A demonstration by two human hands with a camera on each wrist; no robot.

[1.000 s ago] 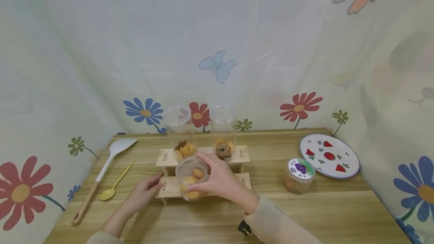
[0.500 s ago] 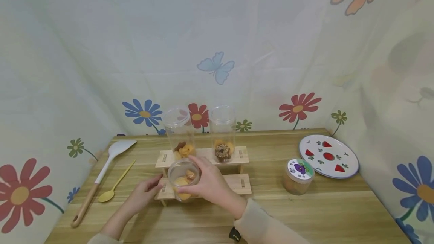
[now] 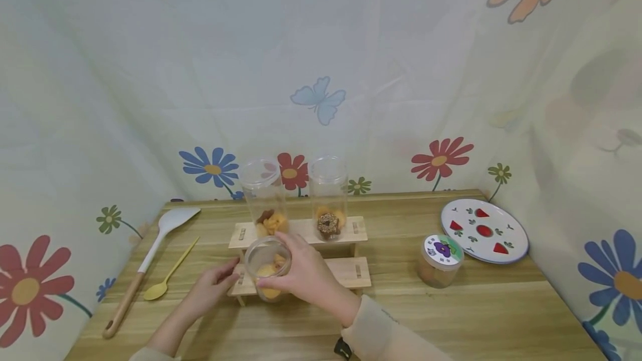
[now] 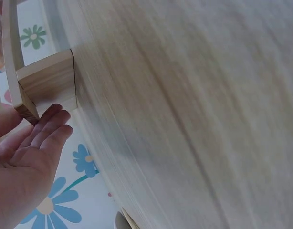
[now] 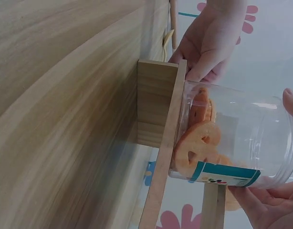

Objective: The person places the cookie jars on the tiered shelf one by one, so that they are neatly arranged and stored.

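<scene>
My right hand (image 3: 311, 274) grips a clear plastic jar (image 3: 267, 266) by its upper part, thumb on one side and fingers on the other. Biscuits (image 5: 198, 145) lie at the bottom of the jar, which has a green-edged label and stands upright on the lower step of a two-step wooden rack (image 3: 351, 272), near its left end. My left hand (image 3: 213, 287) holds that step's left end; in the left wrist view the fingers (image 4: 51, 126) reach under the board. Two tall clear jars (image 3: 263, 199) with biscuits in them stand on the upper step.
On the left lie a white spatula (image 3: 160, 238) with a wooden handle and a yellow spoon (image 3: 163, 286). To the right are a lidded jar (image 3: 440, 263) with a flower label and a patterned plate (image 3: 484, 247). A printed cloth (image 3: 321, 43) surrounds the wooden table (image 3: 401, 316).
My right hand has shifted the jar left along the lower step, mostly in the first half second. My left hand stays at the rack's left end.
</scene>
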